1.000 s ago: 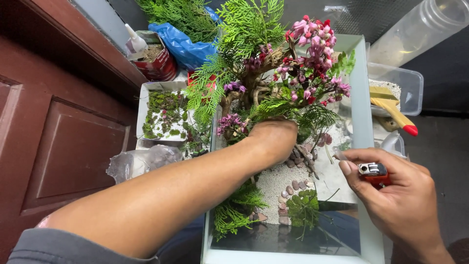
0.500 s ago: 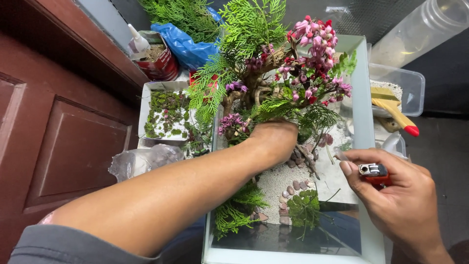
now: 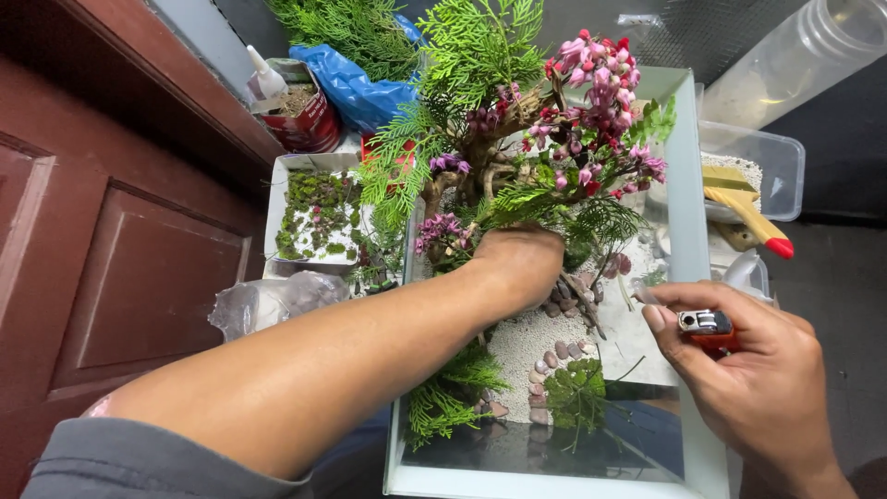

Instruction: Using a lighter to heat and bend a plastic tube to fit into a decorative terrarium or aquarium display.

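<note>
Here, two hands: left hand [image 3: 519, 263] of hidden grip amid one miniature tree [image 3: 517, 139], right hand [image 3: 748, 388] pinching one red lighter [image 3: 707, 328] beside the glass tank [image 3: 688, 185].

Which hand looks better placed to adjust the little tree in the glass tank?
Left hand: probably, since it is already inside the glass tank at the tree's base, while the right hand holds a lighter.

Close head view, steeply downward
</note>
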